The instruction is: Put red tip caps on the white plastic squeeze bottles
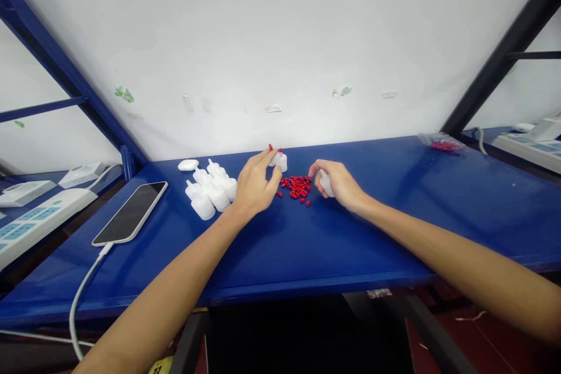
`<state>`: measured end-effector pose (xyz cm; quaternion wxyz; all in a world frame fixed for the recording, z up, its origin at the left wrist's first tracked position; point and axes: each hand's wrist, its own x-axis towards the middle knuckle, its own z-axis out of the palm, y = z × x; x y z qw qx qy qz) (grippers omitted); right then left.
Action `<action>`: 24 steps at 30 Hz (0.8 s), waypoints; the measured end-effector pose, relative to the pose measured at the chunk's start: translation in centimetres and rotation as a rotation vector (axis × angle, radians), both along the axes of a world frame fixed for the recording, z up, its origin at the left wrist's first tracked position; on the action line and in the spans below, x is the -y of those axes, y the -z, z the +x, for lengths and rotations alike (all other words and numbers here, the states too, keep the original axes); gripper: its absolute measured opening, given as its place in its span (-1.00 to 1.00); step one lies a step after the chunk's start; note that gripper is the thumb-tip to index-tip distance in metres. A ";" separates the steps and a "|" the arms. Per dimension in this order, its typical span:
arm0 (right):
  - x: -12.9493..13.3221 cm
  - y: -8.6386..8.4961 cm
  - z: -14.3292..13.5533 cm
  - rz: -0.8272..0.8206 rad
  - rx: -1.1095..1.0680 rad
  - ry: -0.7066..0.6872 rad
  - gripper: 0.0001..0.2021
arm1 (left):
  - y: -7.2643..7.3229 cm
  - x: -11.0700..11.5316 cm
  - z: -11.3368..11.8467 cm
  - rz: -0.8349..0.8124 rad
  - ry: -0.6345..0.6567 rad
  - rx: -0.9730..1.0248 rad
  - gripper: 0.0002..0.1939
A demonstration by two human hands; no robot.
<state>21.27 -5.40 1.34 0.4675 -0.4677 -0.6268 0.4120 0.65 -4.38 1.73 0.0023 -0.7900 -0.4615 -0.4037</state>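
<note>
My left hand [258, 183] reaches toward the back of the table, its fingers stretched out and the thumb apart. Its fingertips are at the small white squeeze bottles [281, 161] with red tips, partly hiding them; whether they touch is unclear. My right hand [340, 184] is curled around another white bottle [326, 183], whose ends are mostly covered by the fingers. Between the hands lies a loose pile of small red caps [298, 187]. Left of my left hand, several white bottles with bare nozzles [214, 191] stand grouped together, some hidden behind the wrist.
A phone [131, 213] with a white charging cable [83, 286] lies on the blue table [307, 257] at left. Behind the bottles is a white rounded object [188, 165]. A clear bag with red pieces [442, 143] rests at back right. Power strips [39, 222] sit beyond the blue frame.
</note>
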 end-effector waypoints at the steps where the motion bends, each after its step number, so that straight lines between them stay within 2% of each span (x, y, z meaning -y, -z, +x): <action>1: 0.0 0.0 0.1 0.006 0.017 0.004 -0.65 | 0.0 -0.4 -0.4 -0.039 -0.060 -0.072 -0.57; 3: 0.0 0.0 0.2 0.039 0.064 0.003 -0.67 | 0.4 -1.0 -0.8 -0.137 -0.106 -0.203 -0.56; 8: 0.1 0.3 0.3 0.260 0.356 0.031 -0.76 | 1.7 -1.3 -1.0 -0.293 -0.075 -0.372 -0.47; 11: -0.1 0.3 0.6 0.285 0.442 0.051 -0.78 | 1.9 -1.0 -0.8 -0.280 -0.091 -0.400 -0.45; 14: -0.3 0.4 0.8 0.269 0.428 0.051 -0.86 | 1.4 -0.6 -0.7 -0.205 -0.125 -0.395 -0.56; 16: -0.4 0.5 0.8 0.245 0.405 0.033 -0.89 | 0.9 -0.6 -0.7 -0.167 -0.074 -0.439 -0.65; 20: -0.5 0.8 0.7 0.243 0.407 0.033 -0.78 | -0.1 -0.6 -1.3 -0.124 0.151 -0.608 -0.68; 24: -0.6 0.9 0.7 0.294 0.445 0.044 -0.82 | -0.9 -0.5 -2.1 -0.155 0.210 -0.714 -0.72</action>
